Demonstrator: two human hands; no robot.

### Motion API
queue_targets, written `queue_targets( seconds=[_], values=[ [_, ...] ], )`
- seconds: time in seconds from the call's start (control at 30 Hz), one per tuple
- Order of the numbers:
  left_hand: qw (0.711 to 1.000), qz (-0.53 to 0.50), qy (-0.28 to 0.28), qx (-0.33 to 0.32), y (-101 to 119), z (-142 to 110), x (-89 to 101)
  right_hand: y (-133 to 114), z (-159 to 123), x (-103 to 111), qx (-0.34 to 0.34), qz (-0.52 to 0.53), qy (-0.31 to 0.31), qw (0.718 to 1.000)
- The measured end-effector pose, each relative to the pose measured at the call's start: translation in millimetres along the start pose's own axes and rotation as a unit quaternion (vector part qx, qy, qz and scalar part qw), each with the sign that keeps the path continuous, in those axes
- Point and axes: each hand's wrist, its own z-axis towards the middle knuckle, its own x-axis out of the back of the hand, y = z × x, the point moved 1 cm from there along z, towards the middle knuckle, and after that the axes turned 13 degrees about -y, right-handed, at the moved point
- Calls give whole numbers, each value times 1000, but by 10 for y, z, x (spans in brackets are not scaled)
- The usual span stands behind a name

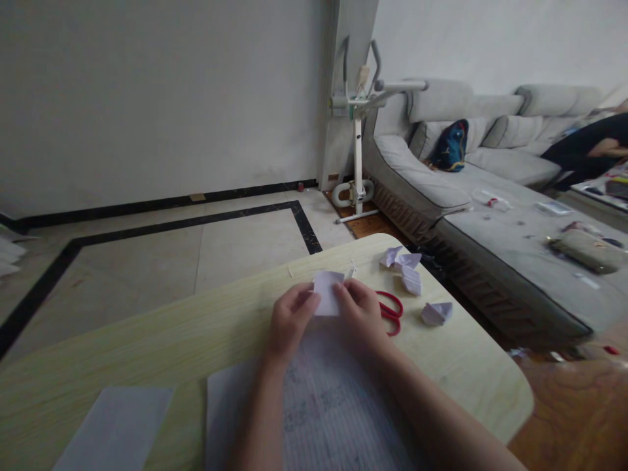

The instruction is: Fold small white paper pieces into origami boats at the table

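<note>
Fingers: both hands pinch one small white paper piece (328, 292); fingertips of the left hand (290, 320) press on its left edge, fingertips of the right hand (360, 311) press on its right edge.
Paper piece: held just above the table, near the far middle of the top; roughly square, so no clear long axis; its top edge points away from the person, with a small notch or fold there.
Under the hands: a lined sheet (324, 405) lies flat on the table, its long side going toward the person.
Beside the right hand: red scissors (391, 309), partly hidden by the hand, handles to the right.
Other paper: two folded white pieces (405, 267) beyond the scissors, one more folded piece (436, 313) to the right of them; a plain white sheet (118, 428) at the near left.
Surface: a light wooden table (147, 347) with rounded corners.
Room: pale tiled floor with a black border line, a white wall, an exercise bike (357, 124) by the corner, a grey sofa (490, 196) at right with a blue bag (450, 145) on it.
</note>
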Motion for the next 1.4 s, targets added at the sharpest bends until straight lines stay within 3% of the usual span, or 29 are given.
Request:
queue_targets(
  seconds=[0.13, 0.4, 0.8, 1.0, 1.4],
  values=[
    [999, -28, -10, 20, -2, 0, -42, -19, -3, -8, 0, 13, 36, 999],
    [1000, -11, 15, 0, -29, 13, -17, -32, -9, -8, -3, 28, 35, 999],
    [1000, -8, 15, 1, -49, 14, -3, -19, -17, -13, 10, 46, -28, 999],
    [1000, -8, -17, 17, -13, -1, -23, 9, -9, -3, -15, 76, -15, 997],
    [1000, 9, -14, 15, -50, 3, -10, 22, 0, -9, -11, 91, -22, 996]
  ],
)
